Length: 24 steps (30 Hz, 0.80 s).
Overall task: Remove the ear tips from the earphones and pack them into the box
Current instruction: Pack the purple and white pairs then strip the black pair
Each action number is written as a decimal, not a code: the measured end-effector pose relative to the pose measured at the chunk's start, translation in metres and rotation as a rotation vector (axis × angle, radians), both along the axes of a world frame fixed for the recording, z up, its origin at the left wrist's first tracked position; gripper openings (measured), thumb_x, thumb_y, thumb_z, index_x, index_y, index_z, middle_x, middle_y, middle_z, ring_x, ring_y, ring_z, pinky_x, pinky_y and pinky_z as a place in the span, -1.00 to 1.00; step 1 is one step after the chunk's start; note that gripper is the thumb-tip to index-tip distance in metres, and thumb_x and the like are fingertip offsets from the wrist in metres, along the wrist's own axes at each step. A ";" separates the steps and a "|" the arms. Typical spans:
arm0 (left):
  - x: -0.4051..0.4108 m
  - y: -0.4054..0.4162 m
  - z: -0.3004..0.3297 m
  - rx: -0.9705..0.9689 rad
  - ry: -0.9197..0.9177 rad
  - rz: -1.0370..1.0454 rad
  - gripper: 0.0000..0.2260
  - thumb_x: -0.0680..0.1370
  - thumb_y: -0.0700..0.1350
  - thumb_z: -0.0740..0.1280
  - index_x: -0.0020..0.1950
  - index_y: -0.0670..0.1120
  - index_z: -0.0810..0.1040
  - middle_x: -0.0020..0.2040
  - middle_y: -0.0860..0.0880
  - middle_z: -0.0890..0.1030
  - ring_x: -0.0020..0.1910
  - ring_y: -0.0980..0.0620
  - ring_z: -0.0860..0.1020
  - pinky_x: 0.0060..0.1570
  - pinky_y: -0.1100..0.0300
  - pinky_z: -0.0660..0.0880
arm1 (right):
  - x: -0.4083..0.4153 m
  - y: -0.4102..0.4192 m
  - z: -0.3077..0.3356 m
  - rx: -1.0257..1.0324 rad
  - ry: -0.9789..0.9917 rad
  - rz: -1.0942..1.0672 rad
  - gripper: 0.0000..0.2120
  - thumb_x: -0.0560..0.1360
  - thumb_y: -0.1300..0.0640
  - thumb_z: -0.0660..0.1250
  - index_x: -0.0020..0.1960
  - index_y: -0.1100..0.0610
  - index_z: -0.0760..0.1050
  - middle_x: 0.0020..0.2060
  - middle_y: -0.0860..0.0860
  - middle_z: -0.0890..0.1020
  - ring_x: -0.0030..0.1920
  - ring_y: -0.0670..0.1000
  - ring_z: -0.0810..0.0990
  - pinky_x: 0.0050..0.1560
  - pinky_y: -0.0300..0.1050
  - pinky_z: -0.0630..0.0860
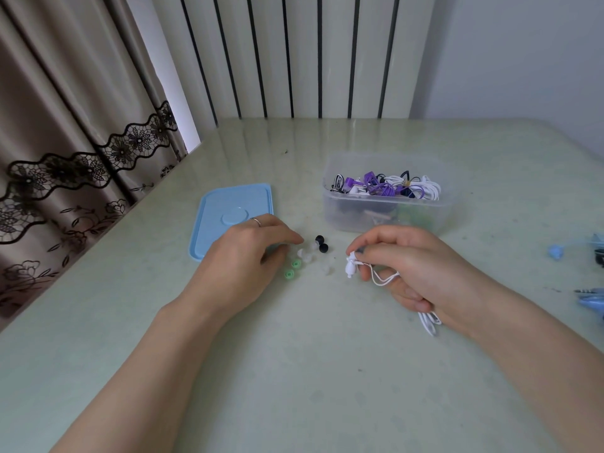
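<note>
**Two hands, loose ear tips and an open box on the desk**

Two bare hands are working near the middle of the pale green desk (327, 371). The left hand (248, 256), wearing a ring (256, 221), is lying palm down with fingers loosely bent, its fingertips reaching a small cluster of ear tips; whether it is pinching one cannot be told. The cluster is showing two green ear tips (292, 269), two black ear tips (321, 243) and several translucent ear tips (309, 255), all lying loose between the hands. The right hand (408, 269) is gripping white earphones (350, 266), thumb and forefinger pinching near the buds while the remaining fingers are curling around the bundled cable (429, 323), which is trailing out beneath the palm. A clear plastic box (385, 214), standing open toward the far edge, is holding coiled purple, white and black earphones. Its blue lid (228, 217) is lying flat just left of the box, partly under the left hand. Blue oddments (555, 251) are sitting at the right edge.
</note>
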State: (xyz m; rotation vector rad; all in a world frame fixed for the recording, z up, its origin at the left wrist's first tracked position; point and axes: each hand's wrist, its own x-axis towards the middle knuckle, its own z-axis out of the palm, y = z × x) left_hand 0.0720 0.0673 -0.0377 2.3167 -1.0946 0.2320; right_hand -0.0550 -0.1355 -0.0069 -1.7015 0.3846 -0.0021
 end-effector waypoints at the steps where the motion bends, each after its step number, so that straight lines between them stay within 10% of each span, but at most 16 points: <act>1: 0.000 0.000 0.001 0.009 0.003 -0.005 -0.73 0.58 -0.26 0.36 0.09 0.09 0.70 -0.01 0.29 0.57 -0.16 0.35 0.50 -0.18 0.23 0.42 | 0.000 0.000 0.000 0.002 0.000 0.001 -0.89 0.54 0.24 0.31 -0.10 0.16 0.61 -0.35 0.03 0.60 -0.63 -0.04 0.12 -0.57 -0.33 0.08; 13: -0.001 0.000 0.001 -0.033 -0.004 0.052 -0.89 0.62 -0.20 0.32 0.00 0.01 0.49 -0.30 0.28 0.49 -0.35 0.15 0.42 -0.36 0.29 0.26 | 0.000 -0.001 -0.001 0.008 0.001 -0.001 -0.89 0.54 0.26 0.30 -0.07 0.18 0.60 -0.35 0.03 0.59 -0.62 -0.04 0.12 -0.57 -0.34 0.09; 24: 0.001 -0.008 -0.004 -0.030 -0.017 0.016 -0.87 0.61 -0.17 0.33 0.04 0.05 0.62 -0.05 0.19 0.51 -0.26 0.26 0.47 -0.25 0.12 0.47 | 0.000 0.000 -0.001 0.011 0.001 -0.004 -0.90 0.54 0.27 0.30 -0.08 0.18 0.59 -0.37 0.02 0.58 -0.62 -0.04 0.12 -0.58 -0.35 0.09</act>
